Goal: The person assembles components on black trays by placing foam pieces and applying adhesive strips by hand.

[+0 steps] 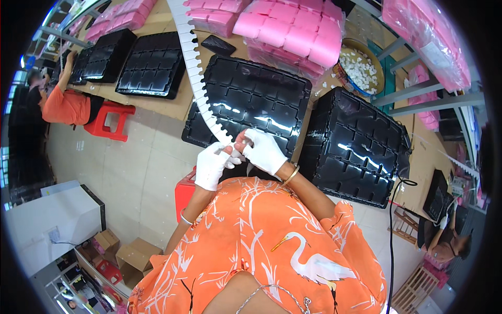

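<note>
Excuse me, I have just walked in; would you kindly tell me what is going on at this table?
A person in white gloves with uncovered fingertips is handling a long white notched strip. The left hand appears to pinch its near end; the right hand is close beside it, its grip unclear. The strip runs past a black molded tray, with pink bundles stacked behind.

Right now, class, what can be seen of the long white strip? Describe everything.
The white strip is long, narrow and thin, perhaps plastic or card, with notches along its right edge. It curves from the picture's top down past the left part of the black trays. Its near end meets the left hand; the right hand is close, its contact unclear.
</note>
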Action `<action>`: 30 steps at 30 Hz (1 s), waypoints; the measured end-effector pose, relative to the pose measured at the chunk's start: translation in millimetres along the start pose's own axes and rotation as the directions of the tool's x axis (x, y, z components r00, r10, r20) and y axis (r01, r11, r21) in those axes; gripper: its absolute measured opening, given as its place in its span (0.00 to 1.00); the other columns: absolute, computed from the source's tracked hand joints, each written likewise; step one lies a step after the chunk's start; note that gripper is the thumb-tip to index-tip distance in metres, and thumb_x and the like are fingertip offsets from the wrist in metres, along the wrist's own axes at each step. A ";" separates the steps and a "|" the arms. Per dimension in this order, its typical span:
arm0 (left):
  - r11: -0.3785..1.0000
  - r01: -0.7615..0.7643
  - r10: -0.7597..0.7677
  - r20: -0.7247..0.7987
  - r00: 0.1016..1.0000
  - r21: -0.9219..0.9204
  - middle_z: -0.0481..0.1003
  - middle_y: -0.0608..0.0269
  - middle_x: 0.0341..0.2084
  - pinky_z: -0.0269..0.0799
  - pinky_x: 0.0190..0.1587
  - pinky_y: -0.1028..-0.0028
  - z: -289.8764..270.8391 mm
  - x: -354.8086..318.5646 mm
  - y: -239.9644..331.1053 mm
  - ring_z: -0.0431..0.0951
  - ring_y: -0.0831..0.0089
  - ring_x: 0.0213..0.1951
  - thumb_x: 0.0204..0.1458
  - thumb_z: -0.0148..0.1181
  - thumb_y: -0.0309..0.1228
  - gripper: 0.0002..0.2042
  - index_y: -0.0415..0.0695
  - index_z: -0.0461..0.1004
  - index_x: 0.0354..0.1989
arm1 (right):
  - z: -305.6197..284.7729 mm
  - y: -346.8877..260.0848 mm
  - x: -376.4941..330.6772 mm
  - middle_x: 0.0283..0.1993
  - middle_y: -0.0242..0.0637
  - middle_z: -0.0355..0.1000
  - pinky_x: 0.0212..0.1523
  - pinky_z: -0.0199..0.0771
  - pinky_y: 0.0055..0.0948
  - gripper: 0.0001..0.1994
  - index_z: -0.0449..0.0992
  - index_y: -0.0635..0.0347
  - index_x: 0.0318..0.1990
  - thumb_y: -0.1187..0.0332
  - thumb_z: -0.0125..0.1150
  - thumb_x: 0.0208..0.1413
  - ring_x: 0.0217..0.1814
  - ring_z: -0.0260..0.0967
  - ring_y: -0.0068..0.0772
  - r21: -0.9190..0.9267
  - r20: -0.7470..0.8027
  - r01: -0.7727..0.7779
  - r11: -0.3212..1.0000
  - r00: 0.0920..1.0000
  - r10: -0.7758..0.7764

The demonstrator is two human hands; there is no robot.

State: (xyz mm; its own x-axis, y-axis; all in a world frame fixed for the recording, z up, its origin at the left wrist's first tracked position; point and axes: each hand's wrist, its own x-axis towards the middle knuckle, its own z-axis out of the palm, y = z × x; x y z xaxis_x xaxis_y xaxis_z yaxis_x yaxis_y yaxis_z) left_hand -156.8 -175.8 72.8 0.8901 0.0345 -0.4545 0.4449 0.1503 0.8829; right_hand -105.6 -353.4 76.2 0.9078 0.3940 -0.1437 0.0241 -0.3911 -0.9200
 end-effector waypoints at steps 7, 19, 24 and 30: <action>0.982 0.150 -0.144 -0.058 0.988 0.113 0.79 0.59 0.27 0.69 0.23 0.80 -14.4 6.3 2.4 0.78 0.77 0.23 0.59 0.60 0.34 0.13 0.35 0.78 0.44 | 14.3 -1.4 -11.2 0.33 0.42 0.73 0.41 0.74 0.44 0.06 0.76 0.58 0.34 0.67 0.62 0.53 0.38 0.73 0.49 -0.123 -0.006 0.117 0.986 0.993 -0.118; 0.610 -0.021 0.578 -0.426 0.696 0.792 0.71 0.54 0.15 0.65 0.27 0.64 -158.2 64.2 -36.4 0.67 0.68 0.20 0.55 0.63 0.39 0.16 0.37 0.77 0.26 | -142.6 80.5 51.3 0.35 0.49 0.77 0.42 0.75 0.41 0.06 0.78 0.58 0.34 0.67 0.59 0.56 0.42 0.76 0.52 -0.452 -0.280 -0.079 0.888 0.958 -0.057; 0.733 0.066 0.440 -0.547 0.712 0.677 0.68 0.66 0.15 0.61 0.26 0.70 -195.1 72.5 -16.9 0.63 0.76 0.21 0.54 0.65 0.36 0.13 0.36 0.79 0.29 | -175.8 97.1 89.4 0.36 0.49 0.77 0.43 0.74 0.46 0.07 0.78 0.58 0.33 0.67 0.54 0.56 0.43 0.75 0.55 -0.605 -0.253 -0.109 0.789 0.965 -0.061; 0.717 0.039 0.409 -0.465 0.785 0.696 0.80 0.59 0.24 0.71 0.35 0.71 -194.2 120.2 -29.6 0.74 0.72 0.28 0.54 0.66 0.35 0.13 0.36 0.82 0.38 | -174.4 112.7 120.1 0.36 0.46 0.77 0.41 0.74 0.46 0.06 0.78 0.56 0.32 0.65 0.64 0.53 0.42 0.76 0.52 -0.793 -0.133 -0.081 0.604 0.990 -0.041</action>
State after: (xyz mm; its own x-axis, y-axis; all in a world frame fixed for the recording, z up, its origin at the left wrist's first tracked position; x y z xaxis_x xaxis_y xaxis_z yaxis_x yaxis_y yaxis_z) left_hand -82.2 15.8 -31.0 0.8349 0.5480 -0.0507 0.4221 -0.5786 0.6979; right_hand 79.1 -495.2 18.9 0.9535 0.2959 -0.0566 0.2728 -0.9278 -0.2547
